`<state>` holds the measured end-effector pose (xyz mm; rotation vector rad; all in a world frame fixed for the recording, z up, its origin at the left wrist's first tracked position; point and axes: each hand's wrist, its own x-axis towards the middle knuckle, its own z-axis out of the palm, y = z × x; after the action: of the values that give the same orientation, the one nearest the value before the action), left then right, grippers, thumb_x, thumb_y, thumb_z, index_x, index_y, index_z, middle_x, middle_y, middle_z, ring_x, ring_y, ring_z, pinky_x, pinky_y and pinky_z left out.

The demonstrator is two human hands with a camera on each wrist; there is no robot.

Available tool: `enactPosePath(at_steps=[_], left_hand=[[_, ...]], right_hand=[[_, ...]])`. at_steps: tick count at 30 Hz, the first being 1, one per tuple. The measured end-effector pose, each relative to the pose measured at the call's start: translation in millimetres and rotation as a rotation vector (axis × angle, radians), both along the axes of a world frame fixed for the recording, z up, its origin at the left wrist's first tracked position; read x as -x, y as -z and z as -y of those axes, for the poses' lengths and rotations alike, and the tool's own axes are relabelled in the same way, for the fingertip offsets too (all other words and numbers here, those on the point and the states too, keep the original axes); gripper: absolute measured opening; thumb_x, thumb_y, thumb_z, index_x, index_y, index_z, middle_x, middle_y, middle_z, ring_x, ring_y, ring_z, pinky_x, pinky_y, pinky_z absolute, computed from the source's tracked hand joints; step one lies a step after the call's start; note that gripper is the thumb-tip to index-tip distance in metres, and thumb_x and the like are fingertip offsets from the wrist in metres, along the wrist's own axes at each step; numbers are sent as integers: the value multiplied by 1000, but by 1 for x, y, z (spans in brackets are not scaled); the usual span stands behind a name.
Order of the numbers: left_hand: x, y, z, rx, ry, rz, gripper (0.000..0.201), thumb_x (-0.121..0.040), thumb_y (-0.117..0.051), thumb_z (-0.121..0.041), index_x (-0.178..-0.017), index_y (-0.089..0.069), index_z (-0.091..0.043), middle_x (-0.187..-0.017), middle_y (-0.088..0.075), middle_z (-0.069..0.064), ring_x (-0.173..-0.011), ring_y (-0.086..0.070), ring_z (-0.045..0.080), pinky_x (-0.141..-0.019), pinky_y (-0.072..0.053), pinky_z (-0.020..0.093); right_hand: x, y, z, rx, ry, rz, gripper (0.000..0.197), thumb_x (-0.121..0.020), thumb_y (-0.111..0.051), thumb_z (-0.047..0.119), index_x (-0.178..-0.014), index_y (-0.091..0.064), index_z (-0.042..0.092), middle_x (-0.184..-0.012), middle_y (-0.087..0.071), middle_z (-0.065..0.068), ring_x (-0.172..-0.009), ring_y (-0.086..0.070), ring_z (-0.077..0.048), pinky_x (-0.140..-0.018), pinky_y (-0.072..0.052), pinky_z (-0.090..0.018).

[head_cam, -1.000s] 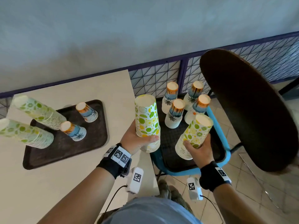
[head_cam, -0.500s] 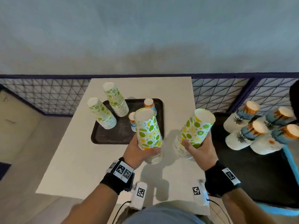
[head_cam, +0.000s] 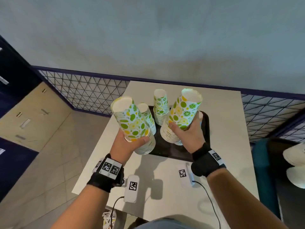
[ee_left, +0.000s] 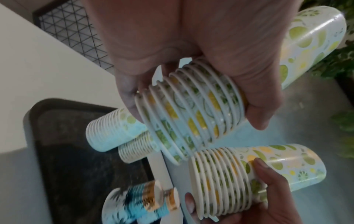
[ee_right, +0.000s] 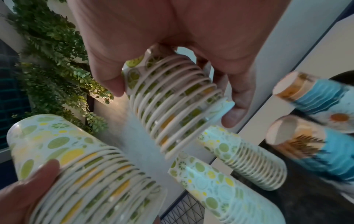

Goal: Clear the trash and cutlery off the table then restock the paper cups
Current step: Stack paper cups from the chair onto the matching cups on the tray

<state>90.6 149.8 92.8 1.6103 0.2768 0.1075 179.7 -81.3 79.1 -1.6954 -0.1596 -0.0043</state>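
Note:
My left hand [head_cam: 127,143] grips an upside-down stack of lime-print paper cups [head_cam: 132,124] near its rims, held above the tray's left end. My right hand [head_cam: 185,133] grips a second lime-print stack [head_cam: 183,113], tilted, above the middle of the dark tray [head_cam: 165,152]. Two more lime-print stacks [head_cam: 160,106] [head_cam: 146,116] stand on the tray behind them. The left wrist view shows my fingers curled round the rims of the left stack [ee_left: 191,113]; the right wrist view shows the right stack [ee_right: 172,109]. Blue palm-print cups [ee_right: 316,151] stand on the tray's right part.
The tray lies on a white table [head_cam: 222,146] against a wire-mesh railing [head_cam: 92,95]. A blue chair [head_cam: 260,164] at the right carries more cup stacks [head_cam: 295,156]. Tiled floor lies left of the table.
Both hands carried their cup stacks from over the blue chair leftward to above the tray on the table. The head view swung left with them.

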Motion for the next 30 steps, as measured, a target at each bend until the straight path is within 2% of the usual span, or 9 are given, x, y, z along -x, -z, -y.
enactPosePath(at_steps=[4,8,11,15,18,19,23,27,30], left_hand=[[-19,-9,-36,10,-55,25,76,-62,-93,-30,-130,-62,-19,-126,-75,7,-118,-72,29,-104,-53,63],[-45,-18,-53,-8,-78,58,87,-59,-99,-41,-133,-60,-18,-127,-74,8,-120,-71,30,-102,-53,64],[-72,-32,-55,-57,-110,99,71,-60,-96,-35,-124,-65,-31,-121,-77,2,-115,-73,24,-100,-58,52],[-105,-34,-48,-86,-108,125,65,-65,-97,-21,-120,-62,-27,-110,-78,-7,-104,-75,9,-89,-61,31],[-124,-20,-41,-138,-129,112,68,-70,-94,-7,-127,-58,-12,-107,-73,-8,-88,-71,-11,-74,-55,10],[-129,-15,-40,-156,-136,89,74,-68,-96,-13,-130,-56,-11,-109,-73,-7,-88,-71,-12,-75,-56,11],[-137,5,-38,-155,-137,11,95,-51,-99,-47,-131,-55,-22,-120,-74,-4,-110,-73,15,-97,-60,46],[-138,25,-34,-152,-128,-66,89,-48,-96,-44,-125,-53,-30,-116,-73,-8,-109,-72,15,-97,-60,47],[-140,47,-37,-146,-62,-159,97,-48,-98,-45,-132,-51,-26,-121,-73,-4,-112,-71,17,-101,-58,52]], right_hand=[[-18,-6,-38,5,-1,2,68,-72,-86,39,-125,-42,34,-121,-64,12,-112,-63,-2,-93,-54,-28],[-45,-19,-57,18,90,54,70,-68,-84,49,-122,-43,32,-120,-62,2,-111,-64,-10,-95,-57,-41],[-76,-34,-66,-18,172,74,70,-68,-84,49,-121,-44,28,-118,-61,-2,-108,-65,-13,-93,-57,-45],[-119,-43,-82,43,248,125,80,-66,-84,54,-127,-44,24,-119,-62,-4,-111,-64,-21,-92,-56,-47],[-136,-40,-94,124,228,118,89,-66,-84,55,-136,-41,22,-125,-56,-4,-116,-58,-21,-97,-53,-44],[-139,-37,-97,151,209,114,90,-68,-84,52,-139,-40,20,-128,-53,-5,-119,-55,-20,-99,-52,-41],[-146,-20,-102,223,118,51,89,-76,-84,41,-146,-35,19,-133,-45,-8,-114,-51,-16,-92,-42,-26],[-147,1,-108,288,76,-26,89,-76,-84,41,-146,-33,20,-131,-46,-8,-114,-56,-24,-93,-47,-33],[-148,20,-110,348,35,-74,91,-76,-84,39,-148,-31,22,-133,-51,-8,-120,-55,-27,-99,-48,-38]])
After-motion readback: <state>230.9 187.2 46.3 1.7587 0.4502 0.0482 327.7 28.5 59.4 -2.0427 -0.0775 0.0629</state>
